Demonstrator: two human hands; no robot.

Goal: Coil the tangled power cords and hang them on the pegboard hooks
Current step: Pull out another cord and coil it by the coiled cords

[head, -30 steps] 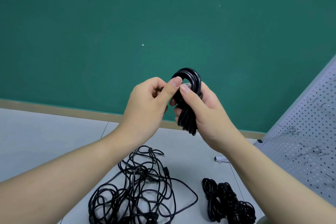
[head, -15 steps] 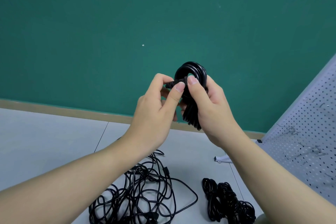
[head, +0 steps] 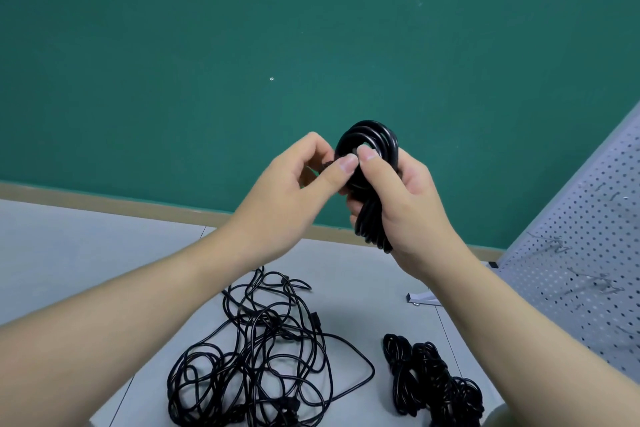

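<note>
Head-worn camera looks forward and down, close over the hands (head: 349, 191).

We see soft, even, bright light with faint shadows, no glare, slight motion blur on the left hand (head: 294, 191), and wide-angle bending at the edges.

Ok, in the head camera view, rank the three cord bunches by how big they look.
1. Tangled pile on the table, clearly largest.
2. Bundled cords and the held coil look similar; the coil is nearer the camera, so unranked.

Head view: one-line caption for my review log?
Right hand grips a coiled black cord; left hand pinches its end above tangled cords.
</note>
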